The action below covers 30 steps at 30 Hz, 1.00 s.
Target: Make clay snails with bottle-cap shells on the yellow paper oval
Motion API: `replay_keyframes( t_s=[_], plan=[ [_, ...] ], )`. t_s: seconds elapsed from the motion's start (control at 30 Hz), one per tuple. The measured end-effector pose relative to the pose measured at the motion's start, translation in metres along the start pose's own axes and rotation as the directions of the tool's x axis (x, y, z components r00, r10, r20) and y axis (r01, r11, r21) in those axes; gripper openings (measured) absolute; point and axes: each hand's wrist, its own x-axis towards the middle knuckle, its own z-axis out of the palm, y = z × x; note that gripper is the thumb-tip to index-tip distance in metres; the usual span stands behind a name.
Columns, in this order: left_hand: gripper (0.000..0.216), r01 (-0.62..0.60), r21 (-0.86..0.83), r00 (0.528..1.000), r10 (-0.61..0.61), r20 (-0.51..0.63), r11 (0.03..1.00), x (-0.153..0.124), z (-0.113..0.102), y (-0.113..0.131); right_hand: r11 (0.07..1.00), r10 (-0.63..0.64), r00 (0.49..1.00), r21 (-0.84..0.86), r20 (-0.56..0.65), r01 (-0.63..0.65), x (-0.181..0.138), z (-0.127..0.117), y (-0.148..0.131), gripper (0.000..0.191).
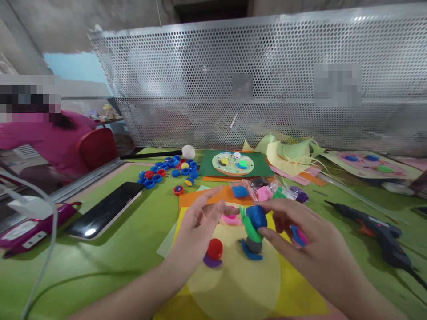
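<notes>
My right hand point(300, 240) pinches a blue clay lump point(256, 216) on top of a small clay figure point(252, 238) with a green strip, grey body and blue base. A pink and blue clay bit point(298, 235) is tucked in that hand's fingers. My left hand point(196, 226) hovers beside the figure with fingers stretched out, holding nothing. A red clay ball on a purple disc point(214, 252) lies under it. A pink clay piece point(231, 218) lies behind. All rest on a pale yellow paper circle point(240, 284).
Bagged clay pieces point(263, 192) and several bottle caps point(167, 171) lie further back, near a decorated round plate point(232, 163) on green card. A black tablet point(105, 211) lies left, a glue gun point(373, 229) right. A person in pink point(50, 138) sits at far left, beyond the perforated metal screen point(267, 80).
</notes>
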Motion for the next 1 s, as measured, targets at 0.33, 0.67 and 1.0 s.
replay_keyframes(
  t_s=[0.33,0.67,1.0],
  plan=[
    [0.023,-0.062,0.148,0.971,0.025,0.238,0.987,-0.008,0.003,-0.004,0.106,0.262,0.634,0.631,0.728,-0.769,0.003,0.010,0.004,0.023],
    [0.027,0.132,0.127,0.987,-0.142,0.071,0.983,-0.002,0.004,-0.004,0.829,0.369,0.811,0.233,0.454,-0.508,0.005,0.007,0.006,0.043],
    [0.021,0.090,0.096,0.990,-0.100,0.099,0.991,0.010,0.000,-0.004,0.923,0.326,0.920,-0.284,0.219,-0.259,0.012,-0.014,0.014,0.045]
  ],
)
